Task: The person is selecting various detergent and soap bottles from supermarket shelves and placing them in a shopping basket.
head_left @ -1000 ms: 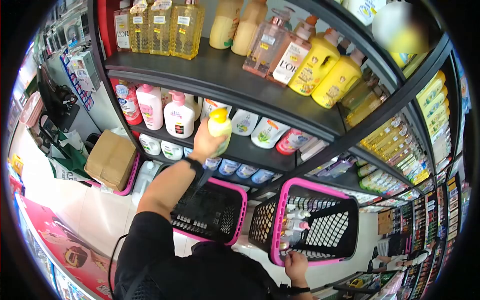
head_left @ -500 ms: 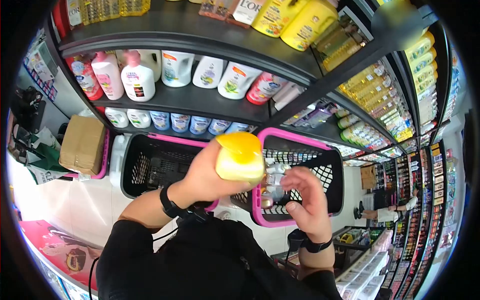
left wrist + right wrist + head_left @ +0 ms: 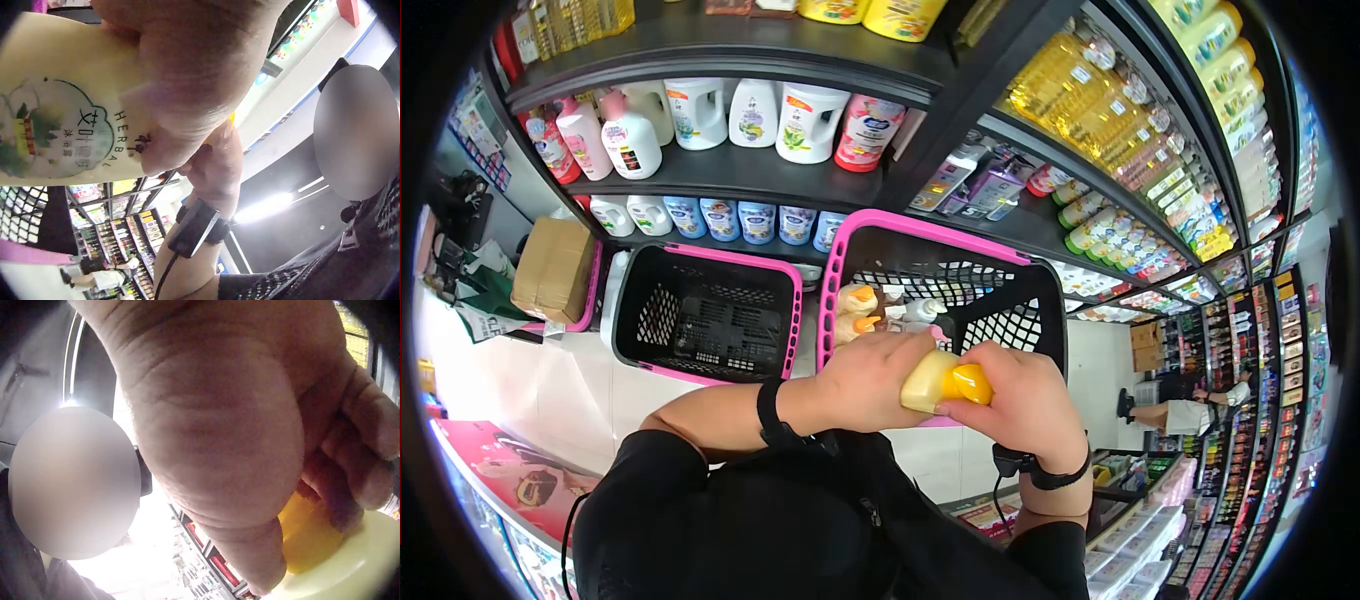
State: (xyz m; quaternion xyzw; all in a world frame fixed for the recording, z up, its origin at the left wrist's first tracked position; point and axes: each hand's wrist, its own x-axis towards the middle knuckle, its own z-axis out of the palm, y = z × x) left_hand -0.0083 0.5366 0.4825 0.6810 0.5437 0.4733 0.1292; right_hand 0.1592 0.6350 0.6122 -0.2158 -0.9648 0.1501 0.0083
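My left hand point(image 3: 865, 380) grips the pale yellow body of a body wash bottle point(image 3: 922, 386). In the left wrist view its label point(image 3: 81, 131) carries green leaves and the word HERBAL. The bottle lies tilted sideways, its yellow pump top point(image 3: 970, 383) pointing to the right. My right hand point(image 3: 1030, 400) holds that top, with thumb and fingers around it in the right wrist view. Both hands are over the near edge of a black basket with a pink rim point(image 3: 945, 228). Several pump bottles point(image 3: 858, 298) lie inside its left part.
To the left on the floor stands a second pink-rimmed basket point(image 3: 730, 257). Beyond it are a cardboard box point(image 3: 555, 270) and bags. Shelves of bottles point(image 3: 805, 122) run along the front and right. Another person point(image 3: 1185, 412) is in the aisle at right.
My left hand has brought the bottle from the shelf back toward my body and tilted it sideways. My right hand has come up from beside the basket and taken hold of the yellow top.
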